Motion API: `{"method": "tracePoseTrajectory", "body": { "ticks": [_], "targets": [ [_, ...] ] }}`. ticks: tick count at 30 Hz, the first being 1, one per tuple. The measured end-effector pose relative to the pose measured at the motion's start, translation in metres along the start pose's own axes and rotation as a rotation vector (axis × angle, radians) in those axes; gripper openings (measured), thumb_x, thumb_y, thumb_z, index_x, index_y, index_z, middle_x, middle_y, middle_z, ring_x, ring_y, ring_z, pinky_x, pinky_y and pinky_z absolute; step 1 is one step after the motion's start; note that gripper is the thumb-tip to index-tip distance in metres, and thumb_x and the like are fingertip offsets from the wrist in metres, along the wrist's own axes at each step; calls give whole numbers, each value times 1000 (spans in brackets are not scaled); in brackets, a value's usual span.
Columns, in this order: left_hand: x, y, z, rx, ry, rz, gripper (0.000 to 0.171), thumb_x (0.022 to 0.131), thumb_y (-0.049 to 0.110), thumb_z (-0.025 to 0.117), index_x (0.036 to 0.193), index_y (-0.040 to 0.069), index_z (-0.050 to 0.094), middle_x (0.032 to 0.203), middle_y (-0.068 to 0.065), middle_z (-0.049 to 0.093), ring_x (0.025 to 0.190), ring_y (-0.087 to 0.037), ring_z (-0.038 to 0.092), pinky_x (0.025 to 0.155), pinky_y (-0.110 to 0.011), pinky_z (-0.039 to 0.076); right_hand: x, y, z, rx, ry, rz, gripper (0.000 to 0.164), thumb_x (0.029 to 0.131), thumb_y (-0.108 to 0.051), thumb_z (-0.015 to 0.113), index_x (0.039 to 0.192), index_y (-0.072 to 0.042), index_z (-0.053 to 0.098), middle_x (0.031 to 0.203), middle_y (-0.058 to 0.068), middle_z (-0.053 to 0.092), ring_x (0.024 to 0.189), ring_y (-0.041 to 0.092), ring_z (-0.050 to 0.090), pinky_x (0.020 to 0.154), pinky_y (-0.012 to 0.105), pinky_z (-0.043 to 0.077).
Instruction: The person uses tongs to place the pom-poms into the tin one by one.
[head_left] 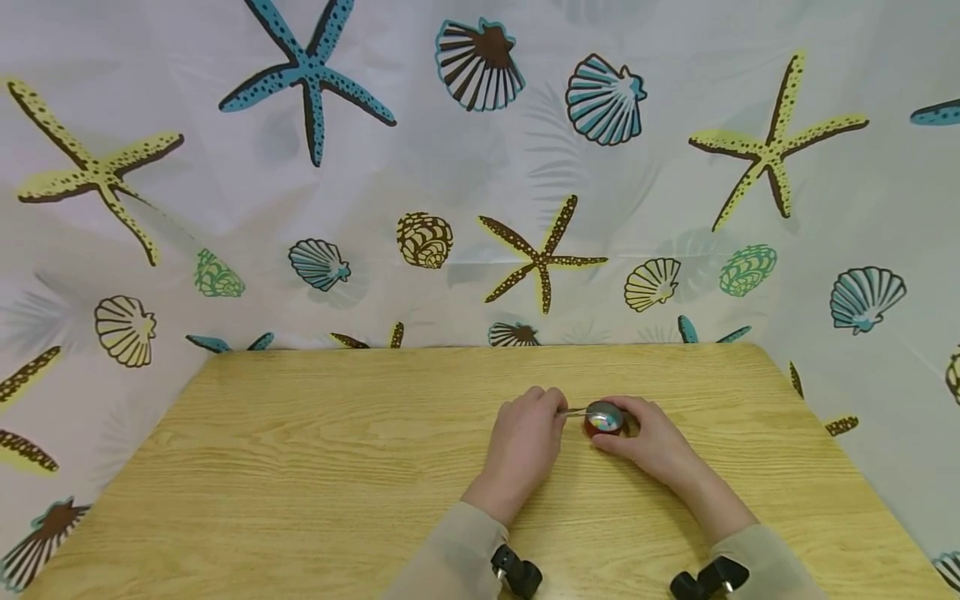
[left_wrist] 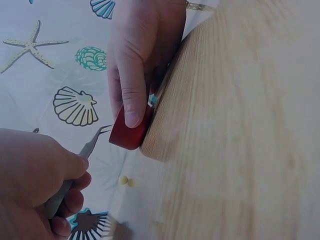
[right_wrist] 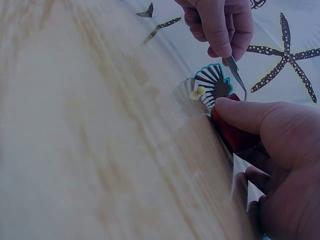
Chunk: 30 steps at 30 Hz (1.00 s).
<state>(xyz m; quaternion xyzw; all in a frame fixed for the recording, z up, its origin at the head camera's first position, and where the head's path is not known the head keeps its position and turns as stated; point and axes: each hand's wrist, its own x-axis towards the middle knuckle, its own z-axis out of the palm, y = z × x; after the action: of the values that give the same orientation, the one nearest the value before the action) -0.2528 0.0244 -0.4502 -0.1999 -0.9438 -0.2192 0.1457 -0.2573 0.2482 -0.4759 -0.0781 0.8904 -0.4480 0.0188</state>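
Note:
In the head view my left hand (head_left: 525, 433) grips a pair of metal tweezers (head_left: 573, 412) with bent tips. The tips point right and overlap the rim of a small round red container (head_left: 594, 431). My right hand (head_left: 656, 442) holds that container near the tabletop, thumb on the near side and fingers on the far side. Small colourful bits show inside it under a bright glare. Seen from the left wrist, the tweezers' fine tips (left_wrist: 105, 129) come right up to the container's edge. No separate piece shows between them.
A wooden table (head_left: 300, 467) lies under both hands. In the left wrist view a small yellow ball (left_wrist: 123, 179) rests near the container, with a paler reflection beside it. A white cloth (head_left: 375, 183) printed with shells and starfish hangs behind and at both sides.

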Motion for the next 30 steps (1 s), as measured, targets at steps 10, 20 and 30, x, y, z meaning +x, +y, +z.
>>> {"method": "tracePoseTrajectory", "body": {
  "ticks": [10,20,30],
  "targets": [
    [2,-12,-8,-2,57,-42,3,107,15,76,110,13,76,101,-3,73,92,-22,72,85,-46,57,-1,0,0,-29,16,0,65,98,-30,88,152,-4,63,150,23,61,144,46,51,121,65,37],
    [-2,-28,-10,-5,55,-72,4,107,15,77,107,11,76,98,-3,72,89,-23,71,84,-45,57,-2,-1,0,-16,7,2,65,98,-28,88,153,-3,62,151,24,59,145,47,50,121,66,37],
    [-3,-31,-5,4,0,-79,6,107,14,76,104,9,76,94,-4,70,86,-23,69,82,-45,56,-2,1,0,-13,5,5,67,98,-30,88,153,-4,61,151,23,59,145,47,50,121,66,37]
  ]
}}
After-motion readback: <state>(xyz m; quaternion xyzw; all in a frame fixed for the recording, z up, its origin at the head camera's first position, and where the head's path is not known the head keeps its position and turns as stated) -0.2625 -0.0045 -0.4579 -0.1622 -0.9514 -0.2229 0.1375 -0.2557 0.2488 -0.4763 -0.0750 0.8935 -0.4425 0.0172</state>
